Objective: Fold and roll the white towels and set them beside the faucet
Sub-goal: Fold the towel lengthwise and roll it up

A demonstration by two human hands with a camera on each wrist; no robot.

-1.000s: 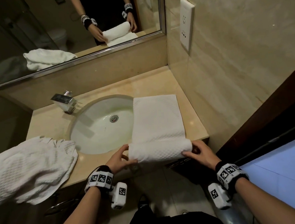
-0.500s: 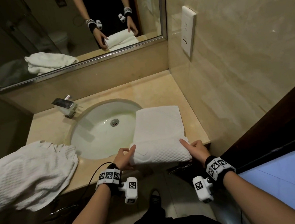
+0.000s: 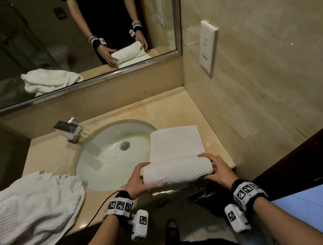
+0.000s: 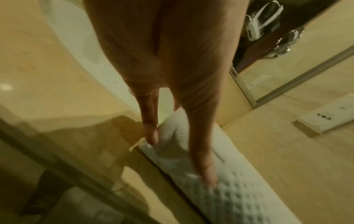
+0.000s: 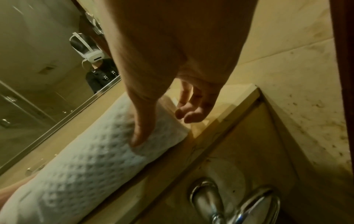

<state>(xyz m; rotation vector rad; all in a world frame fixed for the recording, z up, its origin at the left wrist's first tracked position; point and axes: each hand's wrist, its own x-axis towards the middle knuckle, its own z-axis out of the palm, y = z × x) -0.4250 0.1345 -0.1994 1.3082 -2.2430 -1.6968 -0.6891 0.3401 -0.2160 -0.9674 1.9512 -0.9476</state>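
A beige stone surface (image 3: 177,109) holds an oval sink (image 3: 102,165) sunk into its middle, with a chrome faucet (image 3: 68,129) standing at the sink's far-left rim. A white towel (image 3: 176,160) lies on the right side of the surface, its left edge overhanging the sink bowl. The near half is rolled into a thick waffle-textured cylinder sitting right at the front edge of the surface; the far half lies flat, reaching toward the back wall.

The left hand (image 3: 138,182) grips the roll's left end, thumb along the near face and fingers (image 4: 151,133) pressed against the end. The right hand (image 3: 218,170) grips the right end, thumb (image 5: 141,133) pressing into the waffle cloth, the other fingers loosely curled just past the end of the roll.

A second white towel (image 3: 32,213) lies crumpled on the left of the surface, spilling over the front and left edges.

Bare stone lies open behind the sink and flat towel, up to the mirror (image 3: 73,42). To the right, a narrow strip separates the towel from the side wall, where a white socket plate (image 3: 208,47) is mounted. Bare stone also surrounds the faucet.
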